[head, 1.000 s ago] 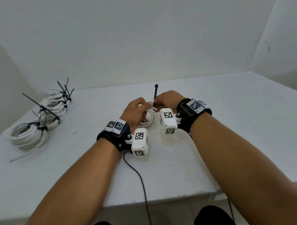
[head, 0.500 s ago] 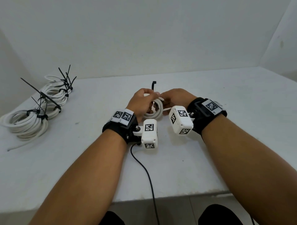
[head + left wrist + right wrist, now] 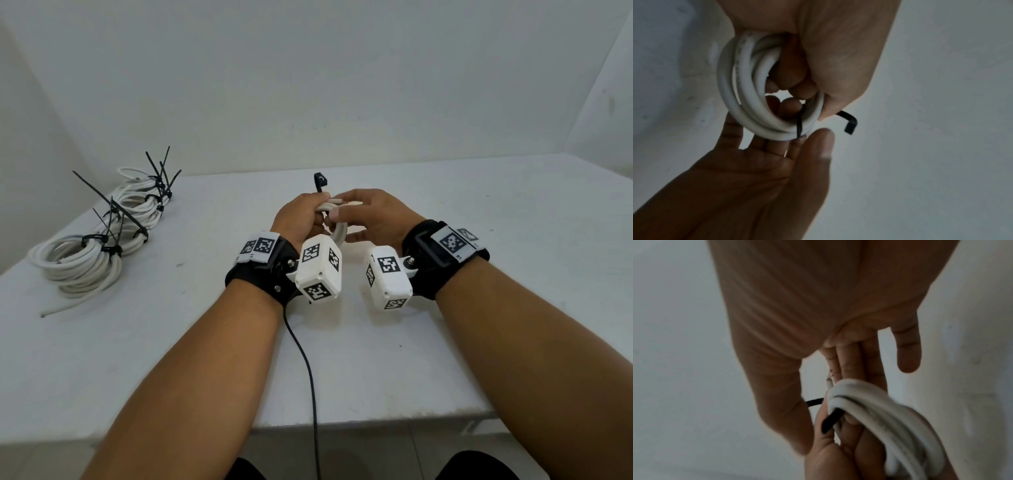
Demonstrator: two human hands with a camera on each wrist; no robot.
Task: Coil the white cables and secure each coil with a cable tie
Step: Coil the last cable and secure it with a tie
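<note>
Fingers [image 3: 795,84] of left hand [image 3: 301,219] grip white coil [image 3: 748,91] | right hand [image 3: 373,219] flat, touching | tied coils [image 3: 92,246] far left

We've got bare forearms, black wrist straps [image 3: 260,274] at 7 o'clock and [image 3: 445,260] at 5, white camera boxes [image 3: 318,270] covered in black-and-white square tags, plus a black cord [image 3: 308,377] dangling down.

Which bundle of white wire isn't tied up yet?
The small coil in the left hand. Its black tie is still loose, while the coils piled at the table's left have ties cinched round them.
</note>
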